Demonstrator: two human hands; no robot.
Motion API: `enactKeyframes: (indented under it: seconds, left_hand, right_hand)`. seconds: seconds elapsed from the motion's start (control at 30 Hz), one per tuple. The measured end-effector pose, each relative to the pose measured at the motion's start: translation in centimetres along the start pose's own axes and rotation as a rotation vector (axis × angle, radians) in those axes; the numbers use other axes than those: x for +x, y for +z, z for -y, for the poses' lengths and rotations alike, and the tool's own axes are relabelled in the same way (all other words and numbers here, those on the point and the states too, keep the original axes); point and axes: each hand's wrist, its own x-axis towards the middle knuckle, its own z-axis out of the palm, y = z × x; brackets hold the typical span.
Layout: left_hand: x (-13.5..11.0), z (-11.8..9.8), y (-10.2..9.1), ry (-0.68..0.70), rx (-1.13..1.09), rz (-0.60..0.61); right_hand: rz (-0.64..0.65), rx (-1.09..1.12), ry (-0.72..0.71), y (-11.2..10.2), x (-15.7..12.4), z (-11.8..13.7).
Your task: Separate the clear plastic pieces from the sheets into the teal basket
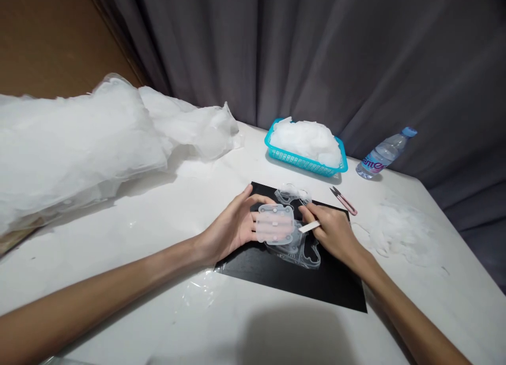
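Observation:
My left hand (237, 225) holds a clear, squarish plastic piece (275, 223) above a black mat (316, 283), with the fingers behind it. My right hand (332, 229) is closed round a small white stick-like tool (309, 227), whose tip is close to the clear piece's right edge. Under the hands lies a larger clear plastic sheet with cut-out shapes (304, 251). Another clear shape (292, 194) lies at the mat's far edge.
A big pile of white translucent plastic (79, 143) fills the left of the white table (138, 238). A turquoise basket (304, 162) of clear pieces stands behind the mat. Pink snips (343, 200), a water bottle (383, 155) and loose clear scraps (399, 230) lie to the right. Grey curtain behind.

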Motion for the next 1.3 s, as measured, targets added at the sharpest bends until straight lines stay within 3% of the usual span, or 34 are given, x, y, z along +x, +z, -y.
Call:
enactKeyframes:
  seconds: [0.1, 0.23, 0.6, 0.7, 0.87, 0.93, 1.03, 1.13, 1.23, 1.3]
  left_hand:
    - [-0.2, -0.2, 0.2, -0.010, -0.050, 0.017]
    - [-0.3, -0.4, 0.4, -0.011, -0.088, 0.031]
    - [-0.4, -0.5, 0.7, 0.005, -0.066, 0.039]
    - [-0.4, -0.2, 0.5, 0.054, 0.098, -0.010]
    - [0.2, -0.2, -1.6, 0.313, 0.746, -0.157]
    - [1.4, -1.5, -2.6, 0.411, 0.967, -0.173]
    - [5.2, -5.1, -3.1, 0.624, 1.137, -0.241]
    - [10.8, -10.0, -1.9, 0.794, 1.114, -0.333]
    - [16.2, -14.5, 0.2, 0.856, 1.131, -0.367]
    - [18.4, -16.5, 1.3, 0.887, 1.178, -0.359]
  right_hand:
    - [-0.059, -0.158, -0.108, 2.1, -0.2, -0.9]
    - [-0.101, -0.186, -0.201, 2.8, -0.4, -1.2]
    - [-0.097, -0.160, -0.183, 3.1, -0.4, -1.1]
    - [-0.099, -0.146, -0.175, 3.2, -0.4, -1.0]
    - [-0.096, -0.120, -0.157, 3.5, -0.2, -0.9]
    - [-0.110, -0.121, -0.157, 3.6, -0.1, -0.9]
    - [-0.131, -0.124, -0.162, 3.8, 0.1, -1.0]
    - [-0.142, -0.122, -0.167, 3.9, 0.1, -0.9]
    - [-0.149, -0.120, -0.166, 4.0, 0.2, -0.9]
    - [-0.154, -0.119, -0.165, 4.0, 0.2, -0.9]
